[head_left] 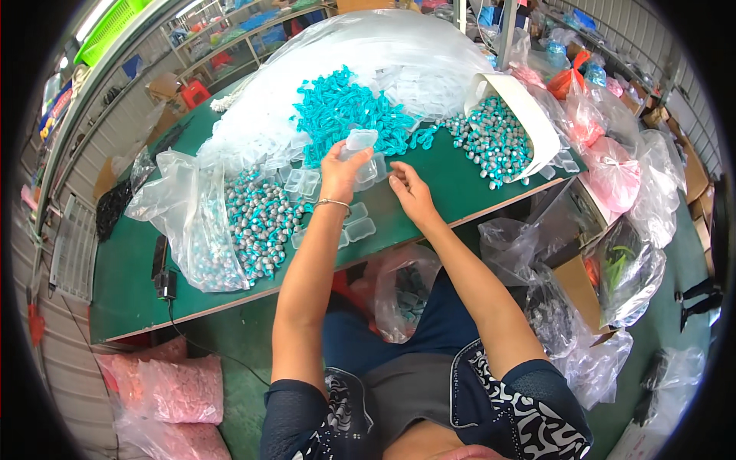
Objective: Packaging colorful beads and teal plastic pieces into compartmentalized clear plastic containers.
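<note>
My left hand [340, 172] is raised over the table and pinches a small clear plastic case [361, 139] between thumb and fingers. Just to its right, my right hand [412, 190] hovers with fingers apart and nothing visible in it. Behind both hands lies a heap of turquoise strap-like pieces [349, 111]. More clear cases [358, 228] rest on the green table, some open, beside and below my left wrist. Small grey-and-turquoise round pieces [264, 222] spill from a clear bag on the left.
On the right, a white bin [529, 115] lies tipped, with more round pieces [491, 142] pouring out. A large clear plastic sheet [307, 46] covers the table's back. A black adapter [165, 284] with a cable sits at the left front. Pink-filled bags [180, 387] stand on the floor.
</note>
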`<state>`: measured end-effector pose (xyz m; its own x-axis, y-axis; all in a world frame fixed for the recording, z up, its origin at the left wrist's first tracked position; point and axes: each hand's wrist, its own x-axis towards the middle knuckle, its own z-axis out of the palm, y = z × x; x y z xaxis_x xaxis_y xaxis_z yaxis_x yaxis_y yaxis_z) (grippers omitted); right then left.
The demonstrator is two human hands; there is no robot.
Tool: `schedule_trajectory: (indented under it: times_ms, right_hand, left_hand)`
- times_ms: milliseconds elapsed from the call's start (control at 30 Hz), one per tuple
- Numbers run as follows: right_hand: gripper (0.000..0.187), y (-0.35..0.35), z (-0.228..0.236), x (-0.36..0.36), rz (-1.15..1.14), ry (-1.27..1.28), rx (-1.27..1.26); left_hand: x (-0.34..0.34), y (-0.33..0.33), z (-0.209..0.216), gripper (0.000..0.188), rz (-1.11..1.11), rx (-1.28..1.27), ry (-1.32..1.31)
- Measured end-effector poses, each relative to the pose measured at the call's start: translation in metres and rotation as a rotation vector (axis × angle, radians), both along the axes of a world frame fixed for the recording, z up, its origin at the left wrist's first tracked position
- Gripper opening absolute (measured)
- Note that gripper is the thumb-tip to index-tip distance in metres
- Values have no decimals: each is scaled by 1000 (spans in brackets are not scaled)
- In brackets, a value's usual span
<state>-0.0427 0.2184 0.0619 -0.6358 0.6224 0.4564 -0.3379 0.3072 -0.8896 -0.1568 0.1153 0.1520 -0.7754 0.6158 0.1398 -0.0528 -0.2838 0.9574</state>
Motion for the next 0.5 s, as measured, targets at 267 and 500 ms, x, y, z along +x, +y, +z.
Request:
schedule_trajectory:
  times_ms: [267,500]
  right_hand:
    - [42,3,-4,2,-33,-52,42]
    - [41,1,1,4,-228,-155,389]
  left_hand:
    - [17,15,-35,52,-82,82,-245]
    - [19,-19,-19,29,-67,237,-245]
